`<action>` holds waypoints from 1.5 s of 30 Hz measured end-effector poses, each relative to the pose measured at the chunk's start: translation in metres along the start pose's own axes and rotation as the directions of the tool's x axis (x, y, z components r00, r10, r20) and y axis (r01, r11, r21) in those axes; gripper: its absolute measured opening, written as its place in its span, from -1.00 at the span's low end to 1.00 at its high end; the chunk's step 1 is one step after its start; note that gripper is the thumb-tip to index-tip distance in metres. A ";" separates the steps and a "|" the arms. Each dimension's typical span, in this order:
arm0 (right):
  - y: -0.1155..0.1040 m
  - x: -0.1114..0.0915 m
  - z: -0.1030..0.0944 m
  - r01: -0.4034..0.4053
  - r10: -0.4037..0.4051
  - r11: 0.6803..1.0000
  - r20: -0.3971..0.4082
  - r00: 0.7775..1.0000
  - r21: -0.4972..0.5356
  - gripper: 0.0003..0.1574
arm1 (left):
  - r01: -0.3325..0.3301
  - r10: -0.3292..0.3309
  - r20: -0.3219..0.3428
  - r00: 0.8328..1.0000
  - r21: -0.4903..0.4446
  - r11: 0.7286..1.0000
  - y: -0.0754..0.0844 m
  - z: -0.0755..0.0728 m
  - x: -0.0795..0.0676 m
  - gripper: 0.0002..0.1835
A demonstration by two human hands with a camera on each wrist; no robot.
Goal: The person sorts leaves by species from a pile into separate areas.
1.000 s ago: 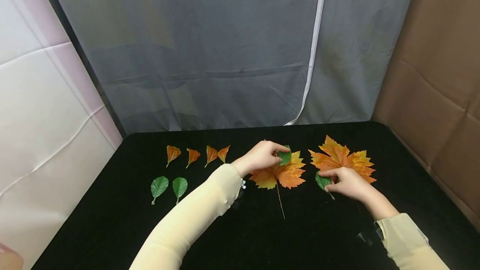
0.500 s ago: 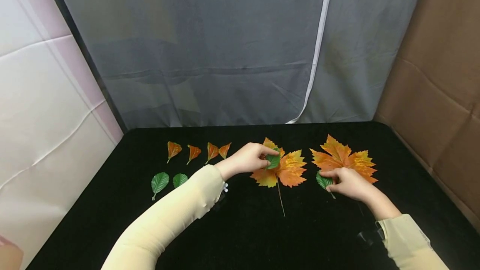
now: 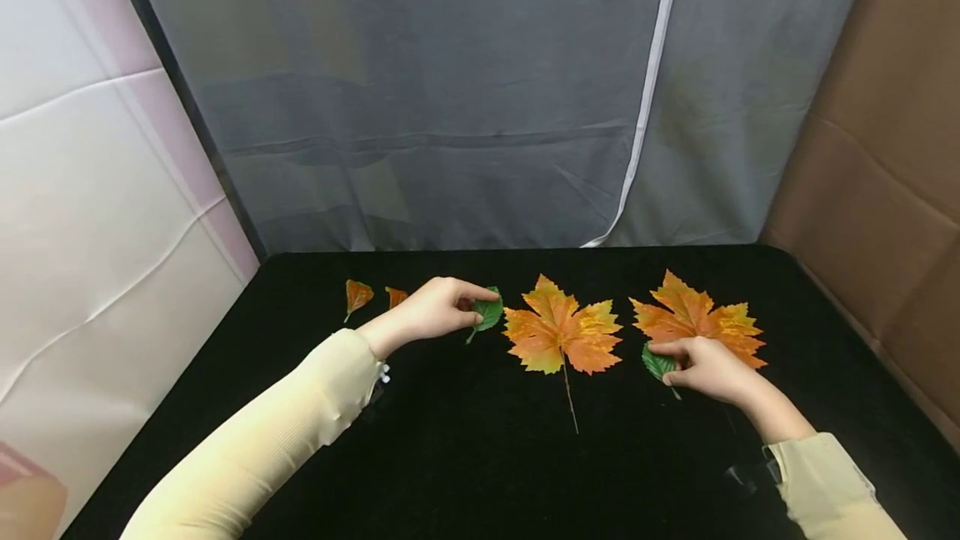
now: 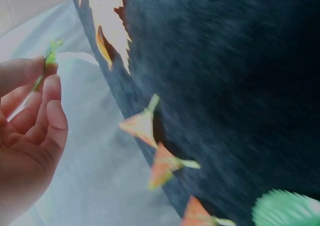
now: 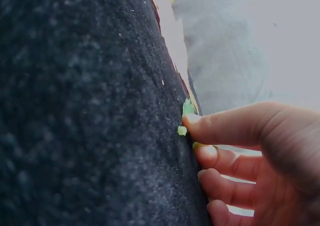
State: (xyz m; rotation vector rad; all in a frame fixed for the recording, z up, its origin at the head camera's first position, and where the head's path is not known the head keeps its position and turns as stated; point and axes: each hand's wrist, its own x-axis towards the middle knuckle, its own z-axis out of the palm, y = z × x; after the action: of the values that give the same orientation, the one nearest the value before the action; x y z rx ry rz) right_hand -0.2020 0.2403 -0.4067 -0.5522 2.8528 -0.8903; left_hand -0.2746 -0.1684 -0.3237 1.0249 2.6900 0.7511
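Note:
My left hand (image 3: 441,308) pinches a small green leaf (image 3: 491,312) by its edge, just left of an orange maple leaf (image 3: 562,330). In the left wrist view this green leaf (image 4: 52,53) is seen nearly edge-on between thumb and fingers. My right hand (image 3: 708,367) pinches another green leaf (image 3: 657,362) low at the table, by the lower left of a second maple leaf (image 3: 686,313), partly covering that one. From the right wrist, the thumb and finger of the hand (image 5: 240,156) are at the leaf's stem end (image 5: 182,131).
Small orange leaves (image 3: 358,297) lie along the back left of the black table (image 3: 480,448); my left arm hides some. The left wrist view shows several orange ones (image 4: 141,127) and a green leaf (image 4: 286,209). A grey curtain (image 3: 420,107) stands behind.
My left hand has moved left with its green leaf, from above the left maple leaf to beside it, uncovering that leaf. The right hand has stayed almost still.

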 end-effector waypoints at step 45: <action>-0.001 -0.001 0.000 0.016 -0.016 1.000 -0.008 1.000 -0.014 -0.42 | 0.297 -0.278 -0.107 0.955 0.310 0.903 -0.048 0.027 -0.084 -0.58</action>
State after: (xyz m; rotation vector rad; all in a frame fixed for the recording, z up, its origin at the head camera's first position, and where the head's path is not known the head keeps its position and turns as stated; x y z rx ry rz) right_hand -0.2009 0.2399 -0.4058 -0.5754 2.8676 -0.8778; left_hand -0.2300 -0.2438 -0.3730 0.6391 2.9900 0.2949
